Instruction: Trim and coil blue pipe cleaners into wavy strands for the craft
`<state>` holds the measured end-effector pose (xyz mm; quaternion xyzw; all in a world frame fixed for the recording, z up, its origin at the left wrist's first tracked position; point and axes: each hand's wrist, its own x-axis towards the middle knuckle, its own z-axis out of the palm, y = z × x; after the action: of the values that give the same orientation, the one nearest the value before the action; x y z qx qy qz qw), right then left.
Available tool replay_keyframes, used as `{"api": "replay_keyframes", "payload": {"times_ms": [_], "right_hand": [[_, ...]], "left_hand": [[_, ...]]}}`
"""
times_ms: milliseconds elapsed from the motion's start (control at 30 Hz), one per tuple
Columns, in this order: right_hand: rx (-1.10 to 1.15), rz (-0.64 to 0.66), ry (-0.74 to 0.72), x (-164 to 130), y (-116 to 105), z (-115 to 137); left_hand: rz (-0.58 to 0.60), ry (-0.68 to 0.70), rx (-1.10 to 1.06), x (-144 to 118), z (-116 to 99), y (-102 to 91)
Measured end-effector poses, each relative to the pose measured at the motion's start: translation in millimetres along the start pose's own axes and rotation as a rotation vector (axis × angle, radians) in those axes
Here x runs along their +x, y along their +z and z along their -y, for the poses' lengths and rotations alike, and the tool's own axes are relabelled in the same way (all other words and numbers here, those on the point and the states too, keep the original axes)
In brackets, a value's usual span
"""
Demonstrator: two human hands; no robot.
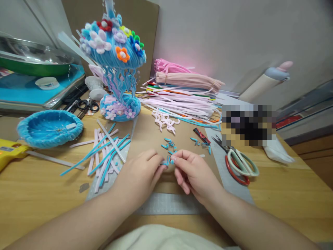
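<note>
Item: blue pipe cleaner piece, short, fuzzy, curled into a small spiral, pinched between the fingertips of the left hand and the right hand, low over a brown board on the table; both grips are closed on it. Just beyond lie further blue curls of the same make. Left: cut blue and pink strips and a blue woven bowl. Behind: blue flowered ornament, a stack of uncut pipe cleaners. Right: scissors with pale and red handles.
</note>
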<state>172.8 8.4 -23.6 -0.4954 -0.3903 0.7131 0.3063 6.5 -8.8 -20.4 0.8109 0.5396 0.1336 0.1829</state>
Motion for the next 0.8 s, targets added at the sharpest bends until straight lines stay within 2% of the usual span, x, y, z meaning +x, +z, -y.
{"api": "replay_keyframes", "payload": {"times_ms": [133, 200, 267, 367, 433, 467, 600, 667, 700, 800], "right_hand": [[-0.058, 0.098, 0.074, -1.8, -1.7, 4.4], [-0.098, 0.121, 0.035, -7.2, -5.6, 12.8], [-0.137, -0.011, -0.150, -13.8, -11.5, 23.5], [-0.115, -0.364, -0.566, -18.9, -23.6, 38.0], [-0.039, -0.466, -0.732, -15.3, -33.2, 44.2], [0.038, -0.470, -0.754, -11.6, -38.2, 46.3], [0.415, -0.434, -0.599, 4.8, -50.4, 48.2], [0.427, -0.343, -0.436, 7.4, -47.0, 45.4], [0.381, -0.252, -0.337, 6.7, -42.8, 43.1], [0.210, 0.142, -0.065, -0.1, -26.8, 32.9]], "left_hand": [[0.027, 0.055, 0.065, 0.3, 0.3, -0.2], [0.025, 0.051, 0.015, 1.4, 0.6, -2.2], [0.007, 0.026, -0.111, 2.8, 0.9, -5.5], [-0.005, -0.043, -0.371, 5.0, 0.7, -10.7], [0.027, -0.115, -0.572, 5.9, 0.1, -13.3], [0.055, -0.154, -0.669, 6.1, -0.3, -14.2], [0.151, -0.294, -0.935, 5.7, -1.6, -15.9], [0.190, -0.342, -1.044, 5.2, -2.2, -16.4], [0.220, -0.352, -1.106, 4.9, -2.7, -16.8], [0.359, -0.325, -1.234, 3.4, -4.6, -18.9]]}}
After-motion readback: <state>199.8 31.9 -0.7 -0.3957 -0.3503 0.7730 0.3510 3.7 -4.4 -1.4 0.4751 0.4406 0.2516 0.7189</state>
